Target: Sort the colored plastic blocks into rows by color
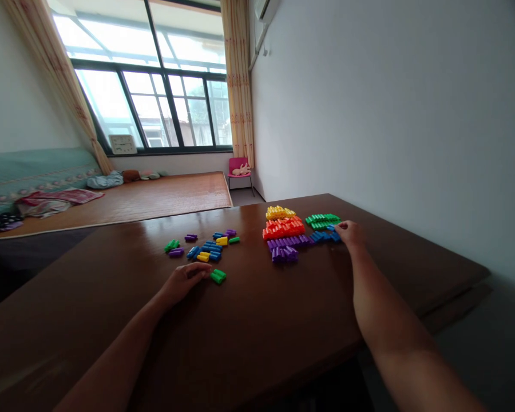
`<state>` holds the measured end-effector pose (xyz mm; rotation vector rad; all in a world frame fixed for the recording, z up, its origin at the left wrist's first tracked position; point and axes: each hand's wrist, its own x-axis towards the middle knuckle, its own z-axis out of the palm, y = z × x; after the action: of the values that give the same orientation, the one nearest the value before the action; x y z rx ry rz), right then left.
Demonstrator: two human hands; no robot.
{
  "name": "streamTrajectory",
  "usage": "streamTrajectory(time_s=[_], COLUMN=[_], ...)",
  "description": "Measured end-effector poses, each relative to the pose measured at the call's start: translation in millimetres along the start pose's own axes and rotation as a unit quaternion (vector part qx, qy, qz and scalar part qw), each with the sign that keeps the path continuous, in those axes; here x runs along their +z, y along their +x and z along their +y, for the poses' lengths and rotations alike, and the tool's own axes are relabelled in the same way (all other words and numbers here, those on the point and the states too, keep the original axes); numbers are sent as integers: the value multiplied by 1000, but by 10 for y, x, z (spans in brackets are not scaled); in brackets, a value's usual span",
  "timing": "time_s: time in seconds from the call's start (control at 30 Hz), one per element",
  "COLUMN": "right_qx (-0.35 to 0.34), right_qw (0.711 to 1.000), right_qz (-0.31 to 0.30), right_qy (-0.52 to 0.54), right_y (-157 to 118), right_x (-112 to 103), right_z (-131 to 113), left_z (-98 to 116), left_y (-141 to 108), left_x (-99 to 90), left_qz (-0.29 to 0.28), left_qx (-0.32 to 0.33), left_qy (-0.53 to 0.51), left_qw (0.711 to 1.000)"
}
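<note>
Head | right hand (pixel 350 233) pinches blue piece (pixel 331 228) | clock (pixel 123 144) numerals blurred

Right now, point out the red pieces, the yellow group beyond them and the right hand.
Red pieces (pixel 283 229), head view: middle of the group.
Yellow group (pixel 280 213), head view: its middle.
Right hand (pixel 351 231), head view: middle of the hand.

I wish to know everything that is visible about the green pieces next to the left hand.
The green pieces are bright, glossy and short, rounded like tubes, apparently plastic. They lie side by side, at a slant, on the dark brown table, nearer the camera than the other loose pieces. The fingertips of the left hand are at their left edge; whether they touch is unclear. Finer details are too small to tell.
</note>
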<state>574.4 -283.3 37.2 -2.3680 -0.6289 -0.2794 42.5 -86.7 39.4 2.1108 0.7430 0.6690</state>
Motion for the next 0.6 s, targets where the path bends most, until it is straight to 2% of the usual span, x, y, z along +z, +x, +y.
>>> streamTrajectory(time_s=[0.17, 0.37, 0.43, 0.5, 0.6], right_qx=[27, 36, 32, 16, -61], right_qw=[998, 996, 995, 996, 995], right_qz=[30, -53, -62, -35, 7], right_qy=[54, -56, -77, -82, -73], right_y=[37, -55, -74, -92, -148], right_x=[-117, -92, -113, -138, -133], right_z=[104, 108, 87, 37, -108], left_z=[-12, 19, 29, 32, 29], left_y=[2, -3, -5, -3, 2], left_x=[-11, -13, -11, -10, -10], left_qz=[6, 1, 5, 9, 9], left_qx=[-2, -14, -16, -16, -15], left_qy=[10, -12, -18, -19, -18], left_qw=[1000, 1000, 1000, 1000, 1000])
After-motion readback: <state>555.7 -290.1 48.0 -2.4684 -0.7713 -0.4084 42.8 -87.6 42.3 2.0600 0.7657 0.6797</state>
